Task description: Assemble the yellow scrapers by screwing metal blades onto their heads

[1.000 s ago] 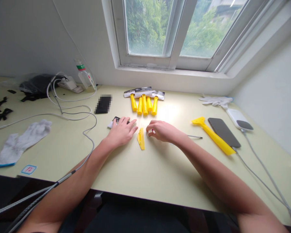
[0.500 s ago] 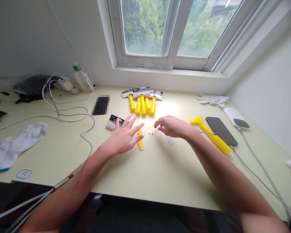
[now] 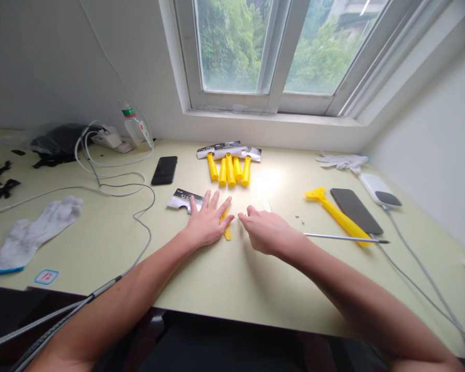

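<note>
My left hand (image 3: 207,221) lies spread on the desk. Its thumb and fingers partly cover a flat yellow plastic piece (image 3: 227,232) and reach over the edge of a black-and-white packaging card (image 3: 178,200). Just right of it, my right hand (image 3: 267,230) is curled around a screwdriver (image 3: 341,237), whose metal shaft sticks out to the right; the handle is hidden in the palm. The right index fingertip points down at a tiny dark part (image 3: 245,214) by the yellow piece. A pale flat strip (image 3: 268,206) shows behind the knuckles. Two small screws (image 3: 299,219) lie farther right.
Several yellow-handled tools (image 3: 229,170) with cards lie by the window. At right are a yellow scraper (image 3: 341,217), a phone (image 3: 354,209), a white device (image 3: 380,190) and a glove (image 3: 344,161). A black phone (image 3: 165,170), cables (image 3: 149,206) and another glove (image 3: 39,230) occupy the left.
My right hand has moved down and slightly left, over the spot where two tiny parts lay. The screwdriver shaft and two screws now show. My left hand stays on the yellow piece.
</note>
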{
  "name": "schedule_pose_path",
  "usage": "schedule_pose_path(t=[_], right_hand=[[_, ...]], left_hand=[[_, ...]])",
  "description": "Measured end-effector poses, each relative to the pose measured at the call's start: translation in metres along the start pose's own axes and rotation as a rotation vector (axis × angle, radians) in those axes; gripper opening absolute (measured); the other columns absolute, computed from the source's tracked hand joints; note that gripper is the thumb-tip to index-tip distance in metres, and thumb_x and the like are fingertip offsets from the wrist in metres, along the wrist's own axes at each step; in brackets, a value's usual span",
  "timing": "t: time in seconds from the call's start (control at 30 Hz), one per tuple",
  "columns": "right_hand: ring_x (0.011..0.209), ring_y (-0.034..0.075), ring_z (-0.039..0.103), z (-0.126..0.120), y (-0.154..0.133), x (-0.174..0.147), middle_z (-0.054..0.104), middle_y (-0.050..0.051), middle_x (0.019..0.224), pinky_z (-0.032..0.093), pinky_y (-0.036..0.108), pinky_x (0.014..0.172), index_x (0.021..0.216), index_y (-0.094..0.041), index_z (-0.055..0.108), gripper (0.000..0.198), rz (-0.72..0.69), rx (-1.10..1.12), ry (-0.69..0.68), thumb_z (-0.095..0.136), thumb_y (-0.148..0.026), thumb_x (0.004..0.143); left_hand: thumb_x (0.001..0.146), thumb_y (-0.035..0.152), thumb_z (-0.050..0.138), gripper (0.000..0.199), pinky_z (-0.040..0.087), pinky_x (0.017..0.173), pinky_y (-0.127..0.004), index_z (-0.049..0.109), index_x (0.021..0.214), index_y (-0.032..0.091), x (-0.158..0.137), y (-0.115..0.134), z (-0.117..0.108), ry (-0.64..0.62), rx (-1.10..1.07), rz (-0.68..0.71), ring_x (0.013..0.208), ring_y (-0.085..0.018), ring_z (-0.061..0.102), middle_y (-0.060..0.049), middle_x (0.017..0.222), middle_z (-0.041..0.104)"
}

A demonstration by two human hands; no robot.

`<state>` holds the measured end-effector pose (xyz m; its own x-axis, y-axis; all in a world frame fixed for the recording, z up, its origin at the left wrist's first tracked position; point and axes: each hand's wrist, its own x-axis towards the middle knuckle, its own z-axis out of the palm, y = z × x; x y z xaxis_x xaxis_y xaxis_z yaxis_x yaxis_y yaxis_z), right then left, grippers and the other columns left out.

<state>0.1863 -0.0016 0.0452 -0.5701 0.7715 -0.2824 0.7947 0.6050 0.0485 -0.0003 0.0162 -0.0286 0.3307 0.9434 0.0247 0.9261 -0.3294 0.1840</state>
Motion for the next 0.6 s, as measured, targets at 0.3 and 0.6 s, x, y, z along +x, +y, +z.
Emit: schedule_pose_path(t=[0.3, 0.6], right_hand=[[0.075, 0.025, 0.066, 0.014, -0.003, 0.003, 0.056, 0.017, 0.102, 0.050, 0.033, 0.059, 0.115, -0.007, 0.057, 0.039, -0.018, -0.044, 0.003, 0.052, -0.008, 0.077], [0.077, 0.026, 0.067, 0.007, -0.005, 0.005, 0.057, 0.017, 0.103, 0.053, 0.034, 0.059, 0.111, -0.007, 0.062, 0.036, 0.003, -0.022, -0.014, 0.054, -0.007, 0.076]], left_hand=[[0.098, 0.048, 0.030, 0.048, 0.014, 0.112, -0.065, 0.051, 0.135, 0.025, 0.004, 0.007, -0.012, 0.248, 0.013, -0.007, 0.132, -0.030, 0.040, -0.015, 0.136, 0.051], [0.090, 0.045, 0.053, 0.028, 0.012, 0.113, -0.064, 0.067, 0.104, 0.025, -0.014, 0.001, -0.028, 0.134, 0.029, 0.185, 0.115, -0.028, 0.053, -0.008, 0.114, 0.066]])
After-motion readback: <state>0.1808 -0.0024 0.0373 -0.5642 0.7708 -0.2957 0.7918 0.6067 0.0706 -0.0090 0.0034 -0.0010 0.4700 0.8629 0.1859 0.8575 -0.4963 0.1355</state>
